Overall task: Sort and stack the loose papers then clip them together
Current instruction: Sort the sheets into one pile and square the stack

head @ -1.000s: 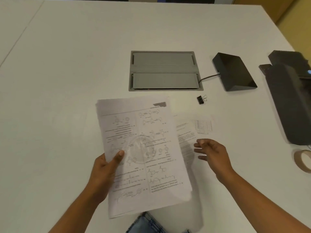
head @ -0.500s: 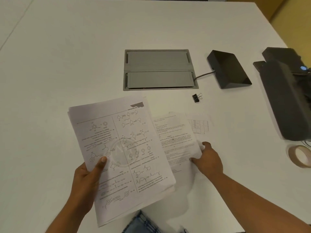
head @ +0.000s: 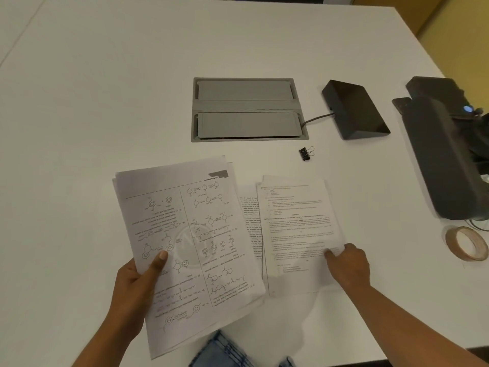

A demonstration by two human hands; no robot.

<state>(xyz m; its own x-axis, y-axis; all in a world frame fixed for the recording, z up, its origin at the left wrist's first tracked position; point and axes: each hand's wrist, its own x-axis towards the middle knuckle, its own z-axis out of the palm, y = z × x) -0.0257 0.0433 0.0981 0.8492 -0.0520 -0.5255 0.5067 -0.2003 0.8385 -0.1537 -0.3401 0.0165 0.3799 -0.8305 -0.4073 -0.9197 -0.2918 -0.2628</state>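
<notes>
The gathering step looks to be in hand: the left hand [head: 137, 284] grips a small sheaf of white printed sheets with chemistry diagrams [head: 185, 245], thumb on top, lifted and tilted over the near edge of the white table [head: 105, 88], while the right hand [head: 348, 266] pinches the right edge of a white text-printed sheet [head: 296, 234] lying on other loose pages just beside the sheaf. Next, I judge, that sheet must join the sheaf with edges squared, before the small black binder clip [head: 306, 154], lying untouched further in near the grey recessed cable hatch [head: 248, 109], is fetched.
</notes>
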